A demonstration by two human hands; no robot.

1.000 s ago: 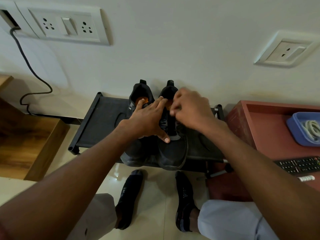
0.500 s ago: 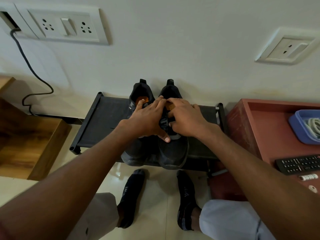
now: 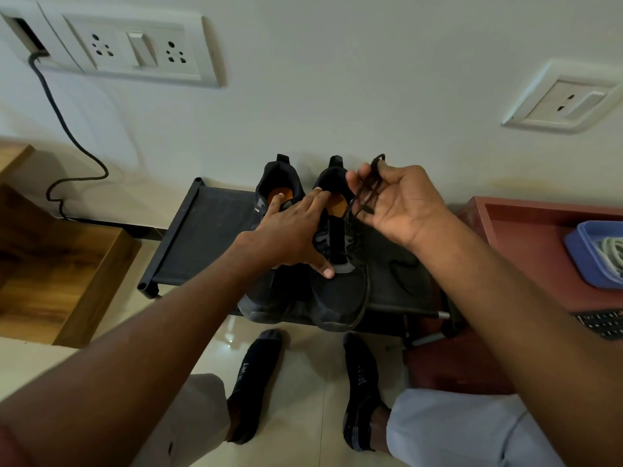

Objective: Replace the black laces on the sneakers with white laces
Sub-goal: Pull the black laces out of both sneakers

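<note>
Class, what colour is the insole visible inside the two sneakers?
Orange, seen through the openings of both sneakers in the head view; the insole is partly covered by the left hand.

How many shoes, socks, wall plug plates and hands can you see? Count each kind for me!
Sneakers: 2, left sneaker and right sneaker
Socks: 2, left sock and right sock
Wall plug plates: 2, long plate and small plate
Hands: 2, left hand and right hand
Total: 8
</note>
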